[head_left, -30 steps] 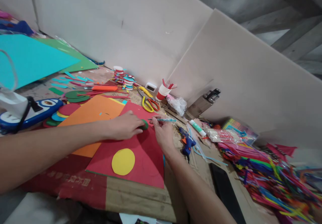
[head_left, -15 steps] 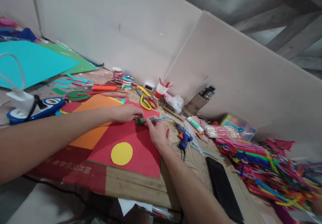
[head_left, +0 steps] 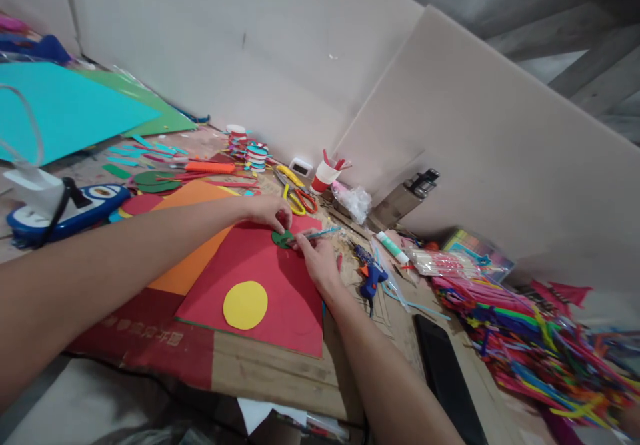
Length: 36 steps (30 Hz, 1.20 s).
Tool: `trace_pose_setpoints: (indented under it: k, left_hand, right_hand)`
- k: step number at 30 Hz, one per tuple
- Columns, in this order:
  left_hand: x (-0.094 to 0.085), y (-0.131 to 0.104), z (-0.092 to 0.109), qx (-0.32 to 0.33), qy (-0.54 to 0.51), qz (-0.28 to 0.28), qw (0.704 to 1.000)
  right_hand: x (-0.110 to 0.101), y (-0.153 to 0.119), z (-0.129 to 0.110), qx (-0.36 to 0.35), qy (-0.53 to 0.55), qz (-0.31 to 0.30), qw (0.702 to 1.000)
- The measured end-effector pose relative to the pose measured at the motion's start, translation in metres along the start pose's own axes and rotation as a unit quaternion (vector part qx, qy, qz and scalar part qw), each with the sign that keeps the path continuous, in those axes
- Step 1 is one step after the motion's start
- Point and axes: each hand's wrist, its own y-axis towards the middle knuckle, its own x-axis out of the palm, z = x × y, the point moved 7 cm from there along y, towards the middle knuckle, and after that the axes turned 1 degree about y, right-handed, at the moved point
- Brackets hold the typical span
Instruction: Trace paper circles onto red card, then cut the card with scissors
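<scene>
Red sheets [head_left: 290, 298] lie on the cardboard-covered table, with a yellow paper circle [head_left: 245, 305] near the front edge. A small green disc [head_left: 282, 239] sits toward the back of the red sheet. My left hand [head_left: 270, 211] is closed, its fingertips gripping the disc from above. From the right, my right hand [head_left: 319, 258] is closed around a slim light-blue pen [head_left: 325, 232]. The pen's tip end meets the disc, partly covered by my fingers.
Scissors [head_left: 299, 199] lie behind my hands. To the right are a blue glue gun [head_left: 373, 279], a glue stick [head_left: 393, 247], a black phone [head_left: 447, 371] and a heap of pipe cleaners [head_left: 530, 345]. Orange sheets [head_left: 200, 251] lie left, near a blue-and-white power strip [head_left: 75, 208].
My left hand has shifted slightly, and more of the green disc shows beneath its fingers. The pen stays in my right hand. The camera view has moved a little.
</scene>
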Motion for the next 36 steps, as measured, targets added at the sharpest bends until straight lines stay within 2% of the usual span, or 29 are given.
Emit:
trace_pose_setpoints:
  k: [4, 8, 11, 20, 28, 36]
  left_hand:
    - [0.005, 0.004, -0.005, -0.005, -0.011, 0.005, 1.000]
    - [0.005, 0.003, -0.003, -0.003, 0.000, 0.005, 1.000]
    - [0.002, 0.001, 0.002, -0.011, 0.008, 0.000, 1.000]
    - [0.002, 0.001, 0.005, -0.033, 0.021, -0.012, 0.999]
    - [0.003, 0.001, 0.000, -0.028, 0.010, -0.001, 1.000]
    - [0.005, 0.001, 0.002, -0.022, -0.028, -0.013, 0.999]
  right_hand:
    - [-0.001, 0.001, -0.003, -0.011, 0.033, 0.004, 0.999]
    - [-0.001, -0.002, -0.023, -0.107, 0.007, 0.022, 0.994]
    - [0.008, -0.003, -0.033, -0.138, -0.030, 0.009, 0.990]
    - [0.026, 0.003, -0.031, -0.144, -0.050, -0.026, 0.988]
    - [0.028, 0.004, -0.031, -0.142, -0.071, -0.030, 0.987]
    - [0.024, -0.001, -0.035, -0.130, -0.083, -0.033, 0.987]
